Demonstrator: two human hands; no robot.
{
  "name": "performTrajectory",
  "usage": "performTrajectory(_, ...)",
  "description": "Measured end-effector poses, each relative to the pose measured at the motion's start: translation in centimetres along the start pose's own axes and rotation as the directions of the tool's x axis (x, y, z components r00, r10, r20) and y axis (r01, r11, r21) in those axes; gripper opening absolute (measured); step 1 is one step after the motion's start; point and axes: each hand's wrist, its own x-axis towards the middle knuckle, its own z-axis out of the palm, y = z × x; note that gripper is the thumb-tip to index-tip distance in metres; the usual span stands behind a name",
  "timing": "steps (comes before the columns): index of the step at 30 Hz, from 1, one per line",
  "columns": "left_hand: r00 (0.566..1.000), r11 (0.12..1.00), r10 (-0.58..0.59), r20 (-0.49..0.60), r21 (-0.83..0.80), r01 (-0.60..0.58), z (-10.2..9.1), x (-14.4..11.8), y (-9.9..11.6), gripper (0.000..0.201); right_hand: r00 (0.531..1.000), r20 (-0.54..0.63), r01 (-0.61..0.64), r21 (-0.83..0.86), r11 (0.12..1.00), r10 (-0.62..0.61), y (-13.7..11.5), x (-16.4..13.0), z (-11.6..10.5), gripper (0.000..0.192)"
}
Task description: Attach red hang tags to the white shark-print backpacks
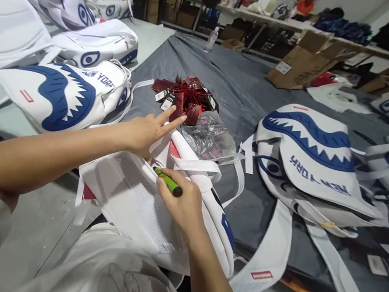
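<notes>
Pinning the white backpack (143,197) flat on the desk (226,77), the left hand (145,131) spreads two fingers; the right hand (180,202) grips a green lighter (168,181) at its strap.

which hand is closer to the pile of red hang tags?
Left. The left hand has its fingertips almost at the red hang tags. The right hand is farther back, gripping a green tool over the white backpack.

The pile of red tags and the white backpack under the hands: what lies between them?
In the head view, a clear plastic bag lies between the red tags and the white backpack.
</notes>
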Motion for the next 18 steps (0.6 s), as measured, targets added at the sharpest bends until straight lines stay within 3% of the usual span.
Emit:
performTrajectory(4, 0.992, 0.999, -0.037, -0.122, -0.002, 0.037, 1.7, -1.8, -0.4, 0.13, 0.972, 0.173, 0.165, -0.036, 0.986, -0.157, -1.3, -1.2, -0.2, 0.022)
performTrajectory(7, 0.983, 0.999, -0.006, -0.182, -0.035, 0.0, 2.8, -1.6, -0.8, 0.125, 0.95, 0.249, 0.223, -0.11, 0.969, -0.19, -1.6, -1.0, -0.3, 0.021)
performTrajectory(10, 0.977, 0.998, -0.048, -0.209, -0.043, 0.04, 3.2, -1.2, -0.7, 0.12, 0.965, 0.217, 0.185, -0.164, 0.969, -0.147, -0.9, -0.3, 0.1, 0.022)
performTrajectory(14, 0.973, 0.995, -0.098, -0.208, 0.007, 0.102, 3.0, -1.4, 0.2, 0.128, 0.991, 0.079, 0.115, -0.072, 0.991, -0.109, 0.8, 0.2, 1.0, 0.024)
performTrajectory(18, 0.968, 0.982, -0.146, -0.206, 0.084, 0.166, 2.8, -1.4, 1.1, 0.129, 0.983, -0.034, 0.18, -0.008, 0.984, -0.181, 1.8, 0.1, 2.0, 0.028)
